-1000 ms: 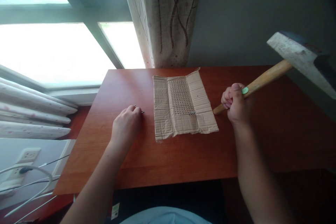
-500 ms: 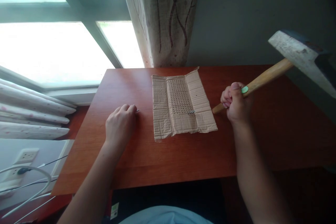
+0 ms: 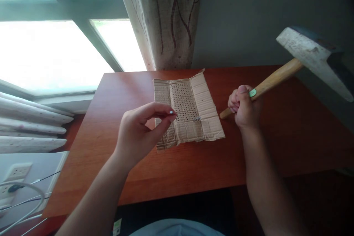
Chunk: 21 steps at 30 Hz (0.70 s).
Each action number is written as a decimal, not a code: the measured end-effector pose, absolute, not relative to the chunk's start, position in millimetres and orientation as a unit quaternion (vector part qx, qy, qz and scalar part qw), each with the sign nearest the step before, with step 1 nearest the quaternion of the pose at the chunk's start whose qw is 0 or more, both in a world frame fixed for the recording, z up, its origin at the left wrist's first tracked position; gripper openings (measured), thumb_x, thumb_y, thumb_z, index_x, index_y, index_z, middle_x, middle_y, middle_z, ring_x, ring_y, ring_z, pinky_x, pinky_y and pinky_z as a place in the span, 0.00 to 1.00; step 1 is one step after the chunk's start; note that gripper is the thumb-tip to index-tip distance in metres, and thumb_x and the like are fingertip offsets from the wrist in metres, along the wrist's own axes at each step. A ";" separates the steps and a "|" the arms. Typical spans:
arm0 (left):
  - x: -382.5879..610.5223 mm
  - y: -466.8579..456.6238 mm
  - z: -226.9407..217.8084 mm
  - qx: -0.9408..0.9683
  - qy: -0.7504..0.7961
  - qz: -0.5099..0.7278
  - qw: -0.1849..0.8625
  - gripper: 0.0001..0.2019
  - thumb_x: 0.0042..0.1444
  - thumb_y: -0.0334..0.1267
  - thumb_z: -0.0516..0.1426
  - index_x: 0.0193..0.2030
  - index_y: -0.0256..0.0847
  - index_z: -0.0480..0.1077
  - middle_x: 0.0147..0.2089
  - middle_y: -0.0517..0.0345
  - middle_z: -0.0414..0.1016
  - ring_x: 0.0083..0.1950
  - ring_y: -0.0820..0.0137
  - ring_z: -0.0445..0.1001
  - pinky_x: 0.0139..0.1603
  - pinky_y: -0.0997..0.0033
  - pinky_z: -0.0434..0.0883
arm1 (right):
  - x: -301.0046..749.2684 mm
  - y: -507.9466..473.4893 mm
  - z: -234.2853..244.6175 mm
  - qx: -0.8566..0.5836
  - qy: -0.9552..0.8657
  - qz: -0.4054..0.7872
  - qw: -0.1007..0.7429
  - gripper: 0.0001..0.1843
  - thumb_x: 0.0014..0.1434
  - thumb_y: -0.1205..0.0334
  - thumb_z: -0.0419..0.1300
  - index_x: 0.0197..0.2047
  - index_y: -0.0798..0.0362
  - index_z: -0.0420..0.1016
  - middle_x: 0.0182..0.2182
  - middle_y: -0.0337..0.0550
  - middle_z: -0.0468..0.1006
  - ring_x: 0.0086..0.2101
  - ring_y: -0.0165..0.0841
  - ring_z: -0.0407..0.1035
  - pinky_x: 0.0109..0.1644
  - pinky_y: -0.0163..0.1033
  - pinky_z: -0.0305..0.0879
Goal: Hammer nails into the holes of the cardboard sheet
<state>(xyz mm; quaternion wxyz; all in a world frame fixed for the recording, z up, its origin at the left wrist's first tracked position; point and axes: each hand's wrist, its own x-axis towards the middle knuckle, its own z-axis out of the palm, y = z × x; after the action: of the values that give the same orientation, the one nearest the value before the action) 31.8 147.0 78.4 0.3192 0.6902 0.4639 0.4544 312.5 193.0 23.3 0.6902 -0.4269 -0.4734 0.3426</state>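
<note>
My left hand is raised over the left part of a cardboard sheet, thumb and fingertips pinched on a small nail. Only the nail's bright round head shows; the rest is hidden by the fingers. My right hand is wrapped round the wooden handle of a hammer, held up to the right of the cardboard with its big metal head at the upper right. A grid of small holes fills the cardboard's middle panel. At that grid's lower right lies a little cluster of metal pieces, too small to identify.
The cardboard lies creased on a reddish-brown wooden table. Behind it hangs a patterned curtain, with a window to the left. A wall socket with cables is at lower left.
My left hand has lifted off the table and moved right, over the cardboard, with the nail in its fingertips. My right hand still holds the hammer up; the whole view has shifted slightly.
</note>
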 end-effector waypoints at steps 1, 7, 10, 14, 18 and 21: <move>39.6 149.3 80.6 0.708 0.460 0.438 0.310 0.03 0.57 0.31 0.65 0.39 0.40 0.78 0.37 0.59 0.83 0.37 0.71 0.82 0.42 0.74 0.78 | 312.7 193.0 23.4 -0.427 -0.474 0.342 0.690 0.30 0.61 0.44 0.66 0.21 0.49 0.54 0.14 0.28 0.53 0.14 0.22 0.48 0.15 0.32 0.43; 64.3 161.1 76.7 0.772 0.455 0.375 0.239 0.04 0.57 0.28 0.63 0.37 0.40 0.77 0.35 0.64 0.84 0.34 0.74 0.81 0.40 0.78 0.75 | 315.0 193.1 21.8 -0.425 -0.471 0.344 0.692 0.30 0.62 0.43 0.65 0.21 0.49 0.54 0.14 0.28 0.53 0.14 0.22 0.48 0.15 0.32 0.43; 65.3 161.5 71.7 0.774 0.461 0.365 0.233 0.04 0.57 0.28 0.63 0.37 0.41 0.77 0.35 0.65 0.84 0.35 0.74 0.81 0.40 0.78 0.74 | 315.2 193.4 21.5 -0.422 -0.470 0.348 0.693 0.30 0.62 0.43 0.65 0.22 0.49 0.53 0.15 0.28 0.53 0.14 0.22 0.47 0.15 0.32 0.43; 64.8 160.4 67.5 0.777 0.467 0.353 0.233 0.04 0.58 0.29 0.62 0.38 0.41 0.77 0.35 0.65 0.84 0.36 0.74 0.82 0.39 0.77 0.73 | 314.1 193.5 22.6 -0.412 -0.470 0.350 0.698 0.30 0.62 0.45 0.66 0.22 0.50 0.53 0.15 0.28 0.54 0.14 0.21 0.47 0.16 0.31 0.43; 65.4 160.4 66.4 0.777 0.469 0.350 0.231 0.03 0.58 0.30 0.62 0.37 0.41 0.77 0.35 0.65 0.84 0.35 0.73 0.81 0.39 0.76 0.73 | 312.8 193.2 23.4 -0.418 -0.473 0.348 0.693 0.30 0.62 0.44 0.65 0.22 0.49 0.53 0.15 0.29 0.54 0.14 0.21 0.47 0.16 0.31 0.43; 65.5 160.6 66.0 0.776 0.471 0.350 0.233 0.03 0.58 0.30 0.62 0.37 0.42 0.77 0.35 0.65 0.84 0.35 0.73 0.81 0.38 0.77 0.73 | 312.2 192.9 23.7 -0.432 -0.477 0.339 0.686 0.31 0.61 0.42 0.65 0.22 0.49 0.53 0.15 0.29 0.54 0.14 0.22 0.47 0.15 0.32 0.44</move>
<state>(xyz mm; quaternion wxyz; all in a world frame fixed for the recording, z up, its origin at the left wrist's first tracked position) 65.5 160.6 66.0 0.2331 0.7758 0.4706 0.3497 312.2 192.9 23.7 0.6860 -0.4323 -0.4769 0.3392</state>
